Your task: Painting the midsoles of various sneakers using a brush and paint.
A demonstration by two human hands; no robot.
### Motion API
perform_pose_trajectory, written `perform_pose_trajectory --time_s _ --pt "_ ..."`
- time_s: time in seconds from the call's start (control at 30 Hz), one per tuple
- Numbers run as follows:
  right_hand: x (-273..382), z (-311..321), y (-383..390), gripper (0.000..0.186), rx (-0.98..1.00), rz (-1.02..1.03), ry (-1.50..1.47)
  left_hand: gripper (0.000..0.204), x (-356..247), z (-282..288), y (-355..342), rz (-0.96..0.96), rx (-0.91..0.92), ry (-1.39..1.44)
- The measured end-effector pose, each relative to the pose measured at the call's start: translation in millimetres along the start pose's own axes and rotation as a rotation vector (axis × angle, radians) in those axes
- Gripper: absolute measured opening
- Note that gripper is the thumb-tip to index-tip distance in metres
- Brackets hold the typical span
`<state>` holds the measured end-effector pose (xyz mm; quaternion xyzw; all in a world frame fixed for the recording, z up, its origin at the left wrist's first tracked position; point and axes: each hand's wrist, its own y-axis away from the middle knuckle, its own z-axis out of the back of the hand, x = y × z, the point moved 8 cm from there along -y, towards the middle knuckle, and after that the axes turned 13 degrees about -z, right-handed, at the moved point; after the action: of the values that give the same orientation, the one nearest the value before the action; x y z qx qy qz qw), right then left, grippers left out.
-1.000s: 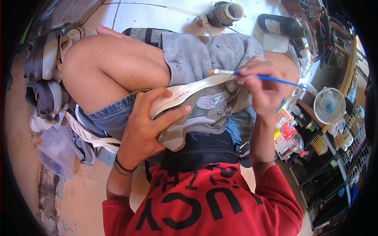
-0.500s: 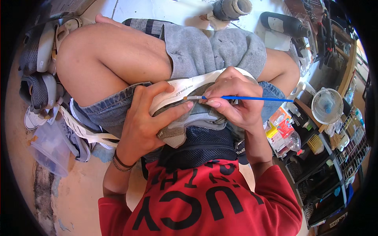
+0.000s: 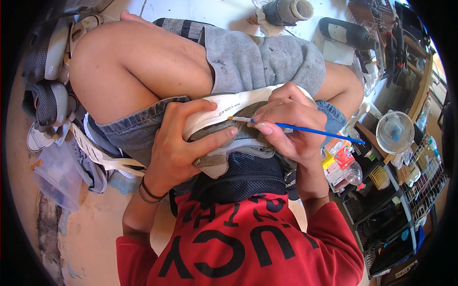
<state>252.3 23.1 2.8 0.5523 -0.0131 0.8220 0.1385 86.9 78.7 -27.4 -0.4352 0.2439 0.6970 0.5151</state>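
Note:
A shoe with a grey mesh upper [image 3: 213,167] and a white sole [image 3: 202,122] lies tilted across my lap. My left hand [image 3: 175,138] grips it from the left, thumb and fingers spread over the upper and the sole. My right hand [image 3: 298,128] pinches a thin paintbrush [image 3: 329,133] with a blue handle near its metal collar. The brush's tan bristles are at the seam between sole and upper, close to my left fingertip. Whether sole and upper are joined there, I cannot tell.
A grey cloth [image 3: 267,62] covers my legs. Several shoes [image 3: 45,102] are piled at the left by a clear plastic tub [image 3: 57,178]. A glue-smeared jar [image 3: 286,12] and a dark bottle [image 3: 346,33] are at the far side. A small white fan [image 3: 395,131] and shelves [image 3: 381,214] are right.
The paintbrush handle has tilted, its blue end swinging nearer to me as my right hand turned. My left hand keeps its hold on the shoe. The whole view has shifted slightly.

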Motion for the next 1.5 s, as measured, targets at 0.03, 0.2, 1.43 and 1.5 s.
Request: perform_pose_trajectory --time_s 0.03,0.2,1.43,1.5 --pt "3 -1 0 0.013 0.004 -0.011 -0.042 0.052 0 1 0 -0.005 -0.016 -0.002" --pt "7 -13 -5 0.015 0.020 -0.014 -0.003 0.053 -1 5 -2 0.047 -0.076 0.062" --pt "-34 36 58 0.048 0.144 -0.070 0.381 0.054 -7 -2 4 -0.120 -0.075 -0.082" --pt "-35 24 60 0.058 0.185 -0.101 0.411 0.055 -8 -4 2 -0.100 -0.072 -0.075"
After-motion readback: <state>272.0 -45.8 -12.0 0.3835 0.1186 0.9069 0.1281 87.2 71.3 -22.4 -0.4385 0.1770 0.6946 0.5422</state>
